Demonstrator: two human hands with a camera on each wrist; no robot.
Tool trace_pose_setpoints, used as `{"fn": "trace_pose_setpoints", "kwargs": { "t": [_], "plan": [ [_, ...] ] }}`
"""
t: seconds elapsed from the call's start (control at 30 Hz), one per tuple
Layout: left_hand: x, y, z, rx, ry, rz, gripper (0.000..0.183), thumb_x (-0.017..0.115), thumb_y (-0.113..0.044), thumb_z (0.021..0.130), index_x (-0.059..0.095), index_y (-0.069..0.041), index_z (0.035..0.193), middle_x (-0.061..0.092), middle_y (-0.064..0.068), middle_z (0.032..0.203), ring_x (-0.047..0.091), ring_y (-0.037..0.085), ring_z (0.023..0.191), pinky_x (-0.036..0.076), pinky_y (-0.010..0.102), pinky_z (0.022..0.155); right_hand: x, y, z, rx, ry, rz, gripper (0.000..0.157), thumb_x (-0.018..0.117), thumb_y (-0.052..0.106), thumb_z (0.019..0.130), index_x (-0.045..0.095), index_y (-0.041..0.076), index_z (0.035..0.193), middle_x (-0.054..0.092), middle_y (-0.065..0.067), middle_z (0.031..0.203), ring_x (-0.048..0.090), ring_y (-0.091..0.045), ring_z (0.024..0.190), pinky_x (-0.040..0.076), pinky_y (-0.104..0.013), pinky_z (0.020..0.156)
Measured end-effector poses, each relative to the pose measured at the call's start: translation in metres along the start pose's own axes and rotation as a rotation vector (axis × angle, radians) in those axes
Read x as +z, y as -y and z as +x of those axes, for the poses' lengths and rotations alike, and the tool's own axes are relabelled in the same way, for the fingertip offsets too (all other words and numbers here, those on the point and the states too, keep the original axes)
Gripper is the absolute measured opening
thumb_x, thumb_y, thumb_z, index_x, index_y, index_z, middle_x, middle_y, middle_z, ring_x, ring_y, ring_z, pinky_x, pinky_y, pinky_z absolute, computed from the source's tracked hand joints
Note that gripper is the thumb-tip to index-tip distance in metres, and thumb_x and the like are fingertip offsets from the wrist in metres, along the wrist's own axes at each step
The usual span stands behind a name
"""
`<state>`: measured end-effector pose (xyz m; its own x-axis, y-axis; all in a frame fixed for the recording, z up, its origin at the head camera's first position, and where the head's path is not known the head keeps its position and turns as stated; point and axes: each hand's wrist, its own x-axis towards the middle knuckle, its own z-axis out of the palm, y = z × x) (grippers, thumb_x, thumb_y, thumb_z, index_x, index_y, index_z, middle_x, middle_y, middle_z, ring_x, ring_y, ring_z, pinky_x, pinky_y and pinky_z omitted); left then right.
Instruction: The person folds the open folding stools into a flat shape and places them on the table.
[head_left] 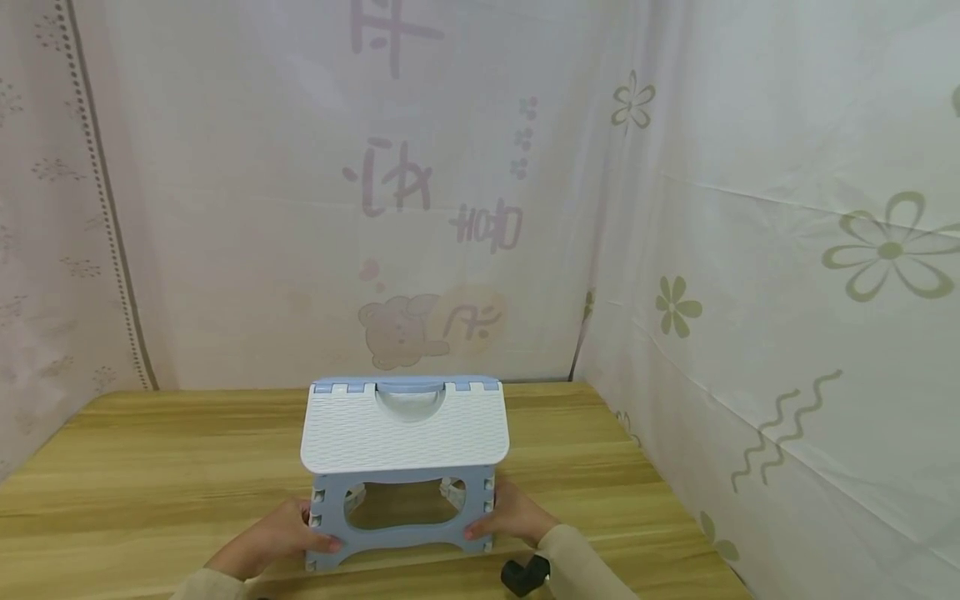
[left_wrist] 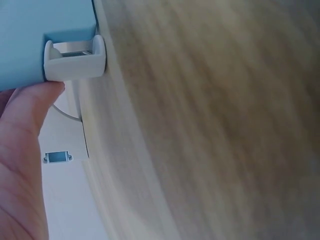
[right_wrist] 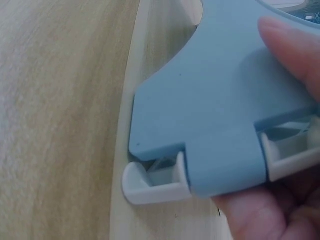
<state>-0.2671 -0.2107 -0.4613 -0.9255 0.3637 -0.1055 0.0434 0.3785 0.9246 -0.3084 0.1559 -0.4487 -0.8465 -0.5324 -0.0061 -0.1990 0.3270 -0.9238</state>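
Fingers of my left hand (head_left: 279, 533) grip the blue lower panel (head_left: 403, 536) of a folding stool (head_left: 405, 446) at the bottom centre of the head view, thumb on its front face; those of my right hand (head_left: 516, 510) clasp the opposite edge, that thumb on the front as well. Beige sleeves (head_left: 588, 568) cover my forearms along the bottom edge, and a black piece (head_left: 525, 575) sits beside the right cuff. In the right wrist view, my thumb presses the blue plastic at upper right while other fingers curl beneath at lower right, near white hinge pieces (right_wrist: 155, 187). The stool's white textured top slants above the blue panel. A wood-grain counter (head_left: 187, 450) spreads across the lower frame. Farther back, pale curtains (head_left: 247, 208) fill the upper frame: a bear print (head_left: 397, 333) at centre, olive flowers (head_left: 890, 250) at far right.
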Motion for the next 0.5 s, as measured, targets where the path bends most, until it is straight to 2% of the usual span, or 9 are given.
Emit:
{"fn": "trace_pose_setpoints", "kwargs": {
  "t": [0.27,0.5],
  "plan": [
    [0.0003,-0.0030,-0.0010,-0.013,0.003,-0.009,0.046,0.081,-0.013,0.077,0.062,0.015,0.108,0.071,0.017,0.101,0.064,0.020,0.089,0.054,0.036,0.076,0.0006,-0.0017,0.0014,0.011,0.005,0.017,0.066,0.083,-0.001,0.068,0.055,-0.005,0.127,0.066,-0.015,0.118,0.061,-0.020,0.104,0.049,-0.036,0.092],
    [0.0004,-0.0019,0.0000,-0.021,0.002,-0.010,0.048,0.082,-0.015,0.077,0.062,0.015,0.109,0.071,0.016,0.101,0.064,0.021,0.090,0.054,0.038,0.076,0.0008,-0.0006,0.0008,0.019,0.006,0.006,0.074,0.083,0.000,0.069,0.049,-0.007,0.134,0.064,-0.015,0.122,0.059,-0.024,0.109,0.047,-0.042,0.096]
  ]
}}
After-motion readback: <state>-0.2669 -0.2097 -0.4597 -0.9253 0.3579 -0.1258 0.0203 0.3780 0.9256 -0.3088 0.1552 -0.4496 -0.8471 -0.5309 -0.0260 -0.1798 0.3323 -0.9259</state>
